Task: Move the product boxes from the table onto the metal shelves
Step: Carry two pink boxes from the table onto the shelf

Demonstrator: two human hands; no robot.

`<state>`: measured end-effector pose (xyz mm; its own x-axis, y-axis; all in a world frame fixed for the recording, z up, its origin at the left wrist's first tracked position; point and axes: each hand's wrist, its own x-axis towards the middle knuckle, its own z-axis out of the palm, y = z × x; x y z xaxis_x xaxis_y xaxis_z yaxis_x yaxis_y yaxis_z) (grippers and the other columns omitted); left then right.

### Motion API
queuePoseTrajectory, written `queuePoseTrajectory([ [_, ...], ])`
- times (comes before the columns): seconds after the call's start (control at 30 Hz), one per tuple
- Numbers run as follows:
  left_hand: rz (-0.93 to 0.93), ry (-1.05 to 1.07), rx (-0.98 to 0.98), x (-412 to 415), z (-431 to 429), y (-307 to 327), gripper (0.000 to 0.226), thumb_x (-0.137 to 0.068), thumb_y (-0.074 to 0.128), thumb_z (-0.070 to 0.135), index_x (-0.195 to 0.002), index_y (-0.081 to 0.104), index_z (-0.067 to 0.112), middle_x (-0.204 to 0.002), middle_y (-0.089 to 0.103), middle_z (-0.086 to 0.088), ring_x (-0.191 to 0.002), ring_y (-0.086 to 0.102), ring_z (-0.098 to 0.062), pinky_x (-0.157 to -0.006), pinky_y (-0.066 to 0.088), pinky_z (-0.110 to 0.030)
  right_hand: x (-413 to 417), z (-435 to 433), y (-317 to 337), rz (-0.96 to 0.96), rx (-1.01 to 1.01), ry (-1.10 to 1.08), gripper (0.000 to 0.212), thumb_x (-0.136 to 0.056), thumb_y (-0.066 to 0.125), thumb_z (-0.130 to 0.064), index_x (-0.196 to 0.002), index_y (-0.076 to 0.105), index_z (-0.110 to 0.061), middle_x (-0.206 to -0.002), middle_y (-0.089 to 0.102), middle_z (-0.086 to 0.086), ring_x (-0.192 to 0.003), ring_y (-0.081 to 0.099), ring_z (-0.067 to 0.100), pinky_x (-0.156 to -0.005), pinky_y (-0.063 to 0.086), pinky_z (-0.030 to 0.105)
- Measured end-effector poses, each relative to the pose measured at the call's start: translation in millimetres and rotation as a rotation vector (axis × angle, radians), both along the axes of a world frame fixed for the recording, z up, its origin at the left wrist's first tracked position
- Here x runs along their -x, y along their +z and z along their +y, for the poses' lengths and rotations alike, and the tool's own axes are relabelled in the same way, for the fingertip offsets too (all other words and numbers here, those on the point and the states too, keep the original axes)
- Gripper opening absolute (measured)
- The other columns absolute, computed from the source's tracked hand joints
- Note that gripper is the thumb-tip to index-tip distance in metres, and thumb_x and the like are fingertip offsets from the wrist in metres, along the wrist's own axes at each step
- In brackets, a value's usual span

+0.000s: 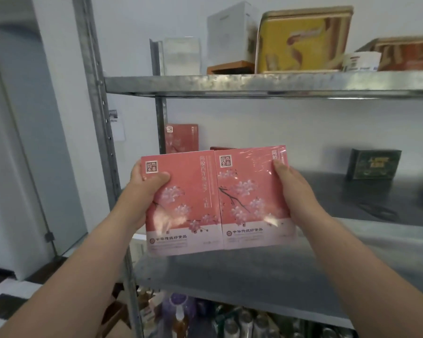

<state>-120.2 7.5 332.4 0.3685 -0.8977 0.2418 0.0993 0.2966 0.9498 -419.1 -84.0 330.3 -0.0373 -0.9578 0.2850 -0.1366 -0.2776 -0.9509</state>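
Two flat pink boxes with blossom prints are held side by side, upright, in front of the middle metal shelf. My left hand grips the left pink box at its left edge, thumb on the front. My right hand grips the right pink box at its right edge. The inner edges of the boxes touch. A third pink box of the same kind stands upright at the shelf's back left, near the rear post.
A dark green box stands at the back right of the middle shelf. The upper shelf carries a yellow tin, a white box, a clear case and a brown tin. Bottles fill the shelf below. The front post rises at the left.
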Motion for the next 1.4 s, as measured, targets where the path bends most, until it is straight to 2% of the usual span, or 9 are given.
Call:
queuePoseTrajectory([
  [0.23,-0.061,0.003,0.000,-26,-69,16,0.038,-0.094,0.066,0.018,-0.125,0.050,0.031,-0.098,0.073,-0.010,-0.078,0.074,-0.029,-0.067,0.060,-0.043,-25,-79,8,-0.059,-0.018,0.013,0.064,-0.074,0.052,-0.081,-0.115,0.067,-0.034,-0.106,0.075,-0.006,-0.096,0.073,0.024,-0.091,0.057,0.051],
  [0.5,-0.139,0.052,0.105,-44,-170,30,0.035,-0.093,0.064,0.008,-0.121,0.058,0.029,-0.087,0.072,0.003,-0.075,0.068,-0.018,-0.064,0.052,-0.029,-39,-173,19,-0.099,0.027,0.084,0.046,-0.096,0.044,-0.064,-0.117,0.066,-0.030,-0.104,0.076,-0.005,-0.090,0.075,0.018,-0.076,0.057,0.037],
  [0.63,-0.102,0.054,0.099,-62,-215,30,0.046,-0.093,0.062,0.002,-0.125,0.056,0.035,-0.072,0.065,0.010,-0.054,0.057,-0.003,-0.047,0.042,-0.017,-59,-216,23,-0.083,0.069,0.099,0.037,-0.102,0.042,-0.055,-0.115,0.063,-0.026,-0.102,0.073,-0.005,-0.089,0.071,0.015,-0.071,0.052,0.031],
  [0.77,-0.094,0.075,0.108,-83,-247,24,0.059,-0.084,0.070,0.003,-0.132,0.055,0.034,-0.094,0.072,0.004,-0.088,0.061,-0.021,-0.082,0.045,-0.033,-80,-252,17,-0.076,0.097,0.128,0.037,-0.101,0.044,-0.057,-0.121,0.061,-0.030,-0.106,0.073,-0.006,-0.091,0.072,0.015,-0.078,0.055,0.034],
  [0.9,-0.074,0.123,0.095,-104,-271,20,0.072,-0.082,0.071,0.000,-0.143,0.047,0.031,-0.089,0.066,-0.002,-0.080,0.054,-0.025,-0.066,0.048,-0.033,-101,-276,14,-0.049,0.116,0.120,0.040,-0.102,0.042,-0.056,-0.127,0.059,-0.029,-0.111,0.071,-0.006,-0.095,0.069,0.013,-0.078,0.053,0.031],
  [1.0,-0.122,0.174,0.113,-120,-285,21,0.081,-0.083,0.072,0.000,-0.150,0.039,0.030,-0.116,0.069,0.005,-0.106,0.065,-0.019,-0.094,0.053,-0.037,-117,-283,15,-0.012,0.150,0.112,0.039,-0.105,0.039,-0.053,-0.128,0.057,-0.026,-0.106,0.066,-0.015,-0.090,0.062,0.000,-0.067,0.042,0.019],
  [1.1,-0.287,0.261,0.105,-129,-290,25,0.078,-0.089,0.068,0.002,-0.149,0.036,0.041,-0.118,0.063,0.014,-0.105,0.066,-0.009,-0.090,0.054,-0.033,-133,-289,8,0.015,0.177,0.077,0.036,-0.104,0.038,-0.055,-0.127,0.053,-0.031,-0.105,0.061,-0.020,-0.098,0.061,0.000,-0.073,0.045,0.020],
  [1.2,-0.601,0.390,0.091,-136,-294,29,0.074,-0.084,0.063,0.008,-0.144,0.039,0.043,-0.122,0.053,0.001,-0.103,0.062,-0.018,-0.095,0.052,-0.035,-146,-297,-4,0.063,0.182,0.053,0.045,-0.096,0.035,-0.074,-0.127,0.048,-0.044,-0.117,0.059,-0.015,-0.119,0.058,0.020,-0.098,0.048,0.040],
  [1.4,-0.883,0.467,0.005,-143,-300,26,0.076,-0.074,0.080,0.031,-0.138,0.040,0.043,-0.146,0.020,-0.004,-0.133,0.035,-0.032,-0.107,0.037,-0.035,-141,-289,4,0.220,0.209,0.103,0.060,-0.092,0.055,-0.059,-0.142,0.043,-0.028,-0.123,0.061,-0.011,-0.106,0.064,0.008,-0.085,0.053,0.031],
])
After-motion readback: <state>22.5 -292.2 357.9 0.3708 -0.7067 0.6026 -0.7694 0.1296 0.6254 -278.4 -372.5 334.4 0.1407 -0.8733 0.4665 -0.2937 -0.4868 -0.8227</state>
